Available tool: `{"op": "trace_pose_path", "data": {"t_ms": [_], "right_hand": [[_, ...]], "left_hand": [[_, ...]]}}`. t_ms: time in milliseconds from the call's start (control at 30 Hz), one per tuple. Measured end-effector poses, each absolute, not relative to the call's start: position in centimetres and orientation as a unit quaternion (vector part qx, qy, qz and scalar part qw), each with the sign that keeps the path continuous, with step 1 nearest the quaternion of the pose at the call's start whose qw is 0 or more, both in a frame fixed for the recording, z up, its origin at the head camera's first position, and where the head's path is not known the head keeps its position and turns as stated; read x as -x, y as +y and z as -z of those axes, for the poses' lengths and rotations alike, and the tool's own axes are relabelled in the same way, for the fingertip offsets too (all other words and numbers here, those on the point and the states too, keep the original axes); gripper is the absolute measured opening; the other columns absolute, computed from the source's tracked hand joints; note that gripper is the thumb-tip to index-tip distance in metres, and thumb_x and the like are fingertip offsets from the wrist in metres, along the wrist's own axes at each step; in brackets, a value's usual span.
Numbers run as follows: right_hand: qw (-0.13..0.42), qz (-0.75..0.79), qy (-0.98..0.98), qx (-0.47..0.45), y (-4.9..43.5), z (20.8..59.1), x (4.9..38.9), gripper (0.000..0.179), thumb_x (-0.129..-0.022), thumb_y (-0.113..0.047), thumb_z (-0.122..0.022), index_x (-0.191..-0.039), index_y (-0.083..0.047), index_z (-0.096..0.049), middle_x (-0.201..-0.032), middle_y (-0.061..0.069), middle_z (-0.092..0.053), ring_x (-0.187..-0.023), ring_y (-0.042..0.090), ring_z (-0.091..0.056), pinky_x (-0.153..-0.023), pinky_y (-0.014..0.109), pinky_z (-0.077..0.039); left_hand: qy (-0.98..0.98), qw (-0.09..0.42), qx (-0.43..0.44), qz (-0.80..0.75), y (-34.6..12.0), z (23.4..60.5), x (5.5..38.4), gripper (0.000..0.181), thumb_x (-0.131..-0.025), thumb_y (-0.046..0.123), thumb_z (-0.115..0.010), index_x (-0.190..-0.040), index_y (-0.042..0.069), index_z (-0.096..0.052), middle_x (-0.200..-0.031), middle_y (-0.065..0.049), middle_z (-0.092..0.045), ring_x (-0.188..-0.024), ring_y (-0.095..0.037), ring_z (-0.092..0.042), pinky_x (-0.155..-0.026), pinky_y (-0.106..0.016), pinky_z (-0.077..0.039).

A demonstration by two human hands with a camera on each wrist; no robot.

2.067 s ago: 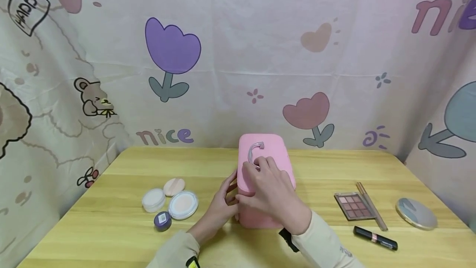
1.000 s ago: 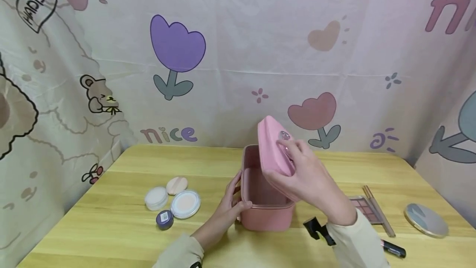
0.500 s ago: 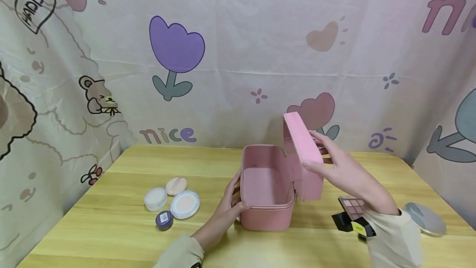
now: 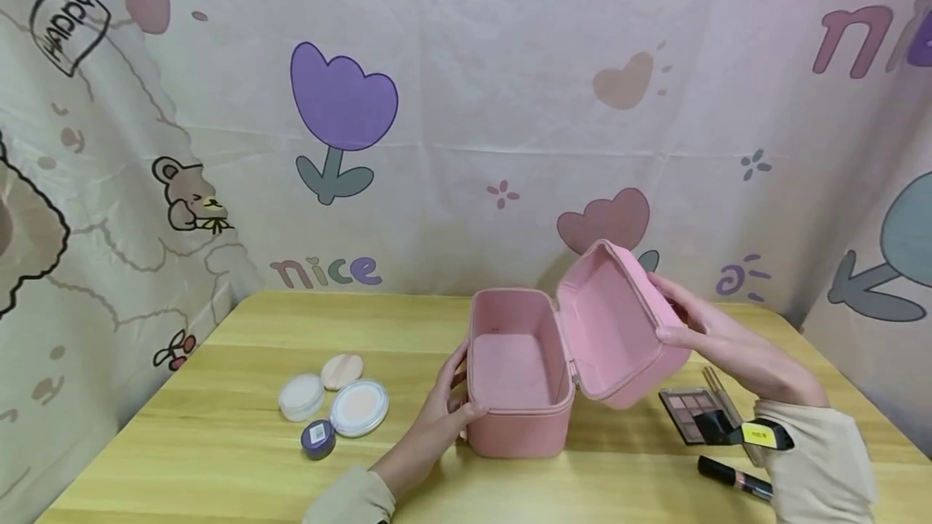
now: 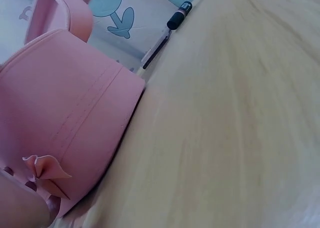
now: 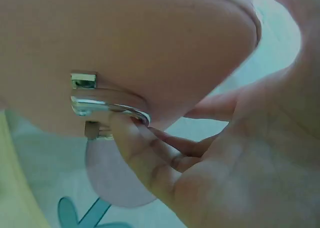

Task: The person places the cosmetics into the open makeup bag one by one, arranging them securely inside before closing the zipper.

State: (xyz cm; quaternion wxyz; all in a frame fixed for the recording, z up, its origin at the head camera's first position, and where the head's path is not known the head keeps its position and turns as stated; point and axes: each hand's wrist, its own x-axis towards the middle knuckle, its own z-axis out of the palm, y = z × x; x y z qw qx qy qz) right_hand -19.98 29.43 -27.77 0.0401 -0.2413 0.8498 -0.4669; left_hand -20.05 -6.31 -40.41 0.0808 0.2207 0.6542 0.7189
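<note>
A pink makeup case (image 4: pixel 518 433) stands on the table, its inside bare, its hinged lid (image 4: pixel 612 322) swung out to the right and tilted. My left hand (image 4: pixel 433 419) holds the case's left side, thumb on the front rim corner and fingers along the wall. In the left wrist view only part of that hand (image 5: pixel 20 203) shows, low by a pink tab (image 5: pixel 47 169). My right hand (image 4: pixel 717 342) grips the lid, thumb at its edge, other fingers behind it. In the right wrist view, the fingers (image 6: pixel 145 158) touch the silver handle (image 6: pixel 107 104) on the lid's outer face.
To the left lie a round white jar (image 4: pixel 302 397), a powder puff (image 4: pixel 341 371), a round compact (image 4: pixel 360 407) and a small purple jar (image 4: pixel 318 439). An eyeshadow palette (image 4: pixel 680 411), a slim pencil-like stick (image 4: pixel 717 386) and a black tube (image 4: pixel 728 475) lie right. A patterned cloth (image 4: pixel 451 103) hangs behind.
The lid has come off the case's top and swung over to the right, carried by my right hand. My left hand stays at the case's left side, its thumb now on the rim.
</note>
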Motion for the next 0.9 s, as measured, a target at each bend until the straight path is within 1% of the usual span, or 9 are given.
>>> {"op": "trace_pose_path", "data": {"t_ms": [67,233,300,367,433,500,600,700,900], "right_hand": [[0.069,0.51,0.818,0.257,30.2,28.4,20.6,0.065,-0.101,-0.013,-0.043,-0.156,-0.01,-0.007,-0.148,0.021,-0.026,-0.121,0.02,-0.046,-0.089,0.028,-0.045],[0.142,0.608,0.738,0.255,31.9,30.1,21.6,0.064,-0.102,-0.008,-0.035,-0.153,-0.003,0.003,-0.146,0.021,-0.029,-0.118,0.02,-0.053,-0.091,0.037,-0.049],[0.154,0.626,0.723,0.247,32.4,31.1,21.9,0.068,-0.102,-0.009,-0.035,-0.152,-0.001,0.01,-0.147,0.029,-0.022,-0.117,0.019,-0.054,-0.091,0.039,-0.049],[0.162,0.635,0.719,0.232,32.8,32.2,21.9,0.071,-0.102,-0.011,-0.035,-0.15,-0.002,0.016,-0.15,0.034,-0.006,-0.117,0.013,-0.052,-0.092,0.036,-0.048],[0.181,0.656,0.697,0.228,33.6,33.6,22.0,0.067,-0.103,-0.012,-0.033,-0.154,-0.014,0.01,-0.152,0.027,-0.008,-0.118,0.013,-0.051,-0.093,0.038,-0.046],[0.21,0.678,0.666,0.229,34.6,35.1,22.0,0.062,-0.103,-0.013,-0.029,-0.155,-0.03,0.0,-0.152,0.009,-0.02,-0.12,0.014,-0.05,-0.095,0.041,-0.043],[0.251,0.706,0.618,0.239,35.6,36.7,22.0,0.052,-0.103,-0.015,-0.023,-0.146,-0.044,-0.02,-0.139,-0.016,-0.035,-0.124,0.018,-0.047,-0.097,0.046,-0.04],[0.256,0.715,0.603,0.245,35.6,36.9,22.2,0.051,-0.103,-0.016,-0.022,-0.144,-0.046,-0.023,-0.138,-0.019,-0.036,-0.125,0.016,-0.047,-0.097,0.045,-0.039],[0.238,0.732,0.579,0.27,34.4,36.2,22.3,0.051,-0.103,-0.011,-0.021,-0.143,-0.041,-0.031,-0.139,-0.012,-0.044,-0.124,0.019,-0.049,-0.097,0.046,-0.042]], "left_hand": [[0.653,0.087,-0.218,-0.72,-6.4,40.4,20.1,0.087,-0.085,0.019,-0.06,-0.156,0.017,-0.01,-0.155,-0.024,-0.012,-0.137,-0.048,-0.022,-0.108,-0.053,-0.026],[0.651,0.094,-0.214,-0.722,-6.5,40.1,20.1,0.087,-0.085,0.017,-0.062,-0.156,0.016,-0.011,-0.157,-0.021,-0.012,-0.137,-0.047,-0.022,-0.109,-0.051,-0.025],[0.652,0.093,-0.213,-0.722,-6.5,40.0,20.0,0.088,-0.085,0.016,-0.062,-0.156,0.014,-0.011,-0.157,-0.021,-0.011,-0.137,-0.047,-0.022,-0.11,-0.051,-0.024],[0.653,0.091,-0.214,-0.721,-6.4,40.1,20.0,0.088,-0.085,0.017,-0.062,-0.156,0.013,-0.011,-0.156,-0.021,-0.011,-0.137,-0.047,-0.022,-0.11,-0.052,-0.024],[0.654,0.091,-0.214,-0.72,-6.2,40.2,19.9,0.088,-0.085,0.019,-0.062,-0.156,0.014,-0.011,-0.156,-0.021,-0.011,-0.137,-0.047,-0.022,-0.109,-0.054,-0.025],[0.657,0.092,-0.217,-0.716,-5.9,40.2,19.8,0.088,-0.085,0.02,-0.062,-0.156,0.015,-0.011,-0.157,-0.022,-0.011,-0.138,-0.047,-0.021,-0.107,-0.056,-0.026],[0.662,0.095,-0.215,-0.712,-5.8,40.2,19.7,0.088,-0.084,0.022,-0.062,-0.156,0.016,-0.011,-0.157,-0.021,-0.011,-0.138,-0.047,-0.02,-0.106,-0.058,-0.026],[0.661,0.093,-0.215,-0.713,-6.0,40.2,19.7,0.088,-0.084,0.023,-0.062,-0.156,0.016,-0.011,-0.157,-0.021,-0.011,-0.138,-0.047,-0.021,-0.108,-0.055,-0.025],[0.662,0.092,-0.214,-0.712,-6.4,40.3,19.9,0.087,-0.085,0.025,-0.062,-0.156,0.017,-0.011,-0.157,-0.021,-0.011,-0.138,-0.047,-0.02,-0.109,-0.051,-0.026]]}}
